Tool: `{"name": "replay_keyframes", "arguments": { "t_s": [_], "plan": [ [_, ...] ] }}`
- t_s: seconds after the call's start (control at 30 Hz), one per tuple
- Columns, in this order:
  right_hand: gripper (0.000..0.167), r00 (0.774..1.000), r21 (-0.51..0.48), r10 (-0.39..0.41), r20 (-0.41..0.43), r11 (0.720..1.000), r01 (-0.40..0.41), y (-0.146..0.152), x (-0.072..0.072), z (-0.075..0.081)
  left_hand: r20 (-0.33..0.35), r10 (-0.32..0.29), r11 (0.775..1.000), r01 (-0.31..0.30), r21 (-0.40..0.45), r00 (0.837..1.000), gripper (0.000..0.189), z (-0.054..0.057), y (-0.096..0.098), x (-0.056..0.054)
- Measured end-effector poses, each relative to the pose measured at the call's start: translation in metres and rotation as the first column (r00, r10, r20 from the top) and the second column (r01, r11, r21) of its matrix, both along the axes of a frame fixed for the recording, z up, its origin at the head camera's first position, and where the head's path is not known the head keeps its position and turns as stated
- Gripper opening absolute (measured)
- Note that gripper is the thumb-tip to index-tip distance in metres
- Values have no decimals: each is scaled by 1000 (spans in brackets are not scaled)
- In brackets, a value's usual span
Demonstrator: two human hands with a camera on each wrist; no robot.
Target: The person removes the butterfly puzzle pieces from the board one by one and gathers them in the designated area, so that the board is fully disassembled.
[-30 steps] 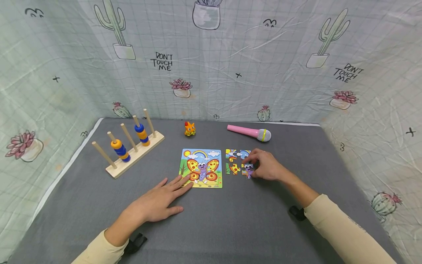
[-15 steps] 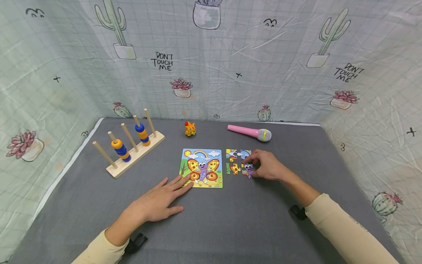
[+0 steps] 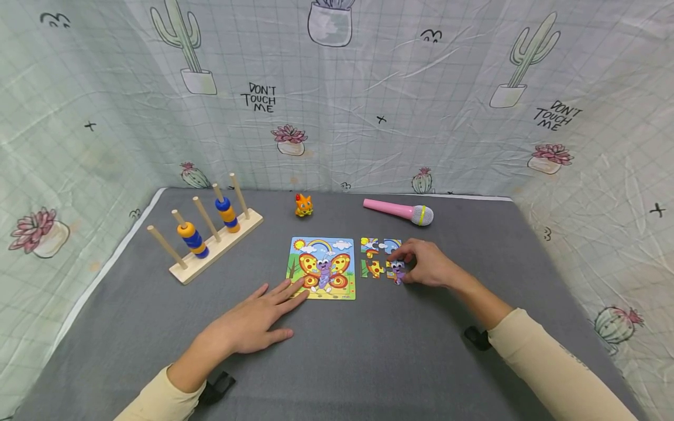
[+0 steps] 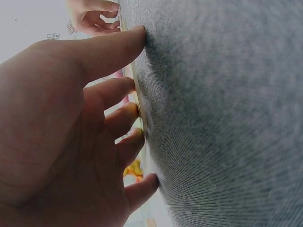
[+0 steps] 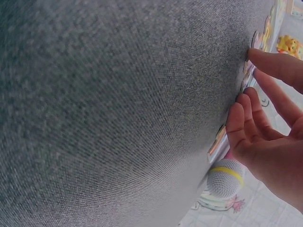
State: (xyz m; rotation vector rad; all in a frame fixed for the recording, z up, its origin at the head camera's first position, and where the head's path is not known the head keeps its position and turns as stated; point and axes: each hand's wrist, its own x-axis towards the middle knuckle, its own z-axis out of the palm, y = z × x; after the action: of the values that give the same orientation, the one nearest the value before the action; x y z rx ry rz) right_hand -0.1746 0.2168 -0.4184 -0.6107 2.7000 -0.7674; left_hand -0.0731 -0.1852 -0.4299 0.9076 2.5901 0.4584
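Note:
In the head view my left hand [image 3: 253, 318] lies with spread, straight fingers, its fingertips resting on the lower left corner of a square butterfly puzzle board [image 3: 337, 245]. The left wrist view shows those fingertips [image 4: 137, 137] against the board's thin edge. To the right of the board, my right hand [image 3: 429, 263] pinches a puzzle piece with the purple butterfly face [image 3: 397, 270] between thumb and fingers, low at the table. Several other puzzle pieces lie beside it: a sun piece [image 3: 369, 244], a rainbow piece [image 3: 390, 244] and a yellow wing piece [image 3: 372, 269]. My right fingers partly cover the pieces.
A wooden peg rack [image 3: 226, 237] with blue and orange rings stands at the left. Behind the board are a small orange toy figure [image 3: 303, 206] and a pink toy microphone [image 3: 397, 210]. A cactus-print cloth [image 3: 342, 158] hangs around the grey table [image 3: 347, 362].

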Motion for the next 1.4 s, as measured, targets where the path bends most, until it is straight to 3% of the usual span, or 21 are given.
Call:
{"name": "replay_keyframes", "arguments": {
  "t_s": [0.43, 0.93, 1.4],
  "plan": [
    [40, 999, -69, 8, -48, 998, -12, -13, 2, 5, 5, 0, 1000, 0, -6, 1000, 74, 1, -1, 0],
    [43, 996, -207, 86, 2, 975, -84, -49, 2, 9, 8, 1, 1000, -1, 0, 1000, 74, 0, -1, 0],
    [46, 993, -213, 114, 32, 971, -105, -89, -1, 8, 10, -11, 1000, 11, 1, 1000, 74, 0, -1, 0]
  ]
}}
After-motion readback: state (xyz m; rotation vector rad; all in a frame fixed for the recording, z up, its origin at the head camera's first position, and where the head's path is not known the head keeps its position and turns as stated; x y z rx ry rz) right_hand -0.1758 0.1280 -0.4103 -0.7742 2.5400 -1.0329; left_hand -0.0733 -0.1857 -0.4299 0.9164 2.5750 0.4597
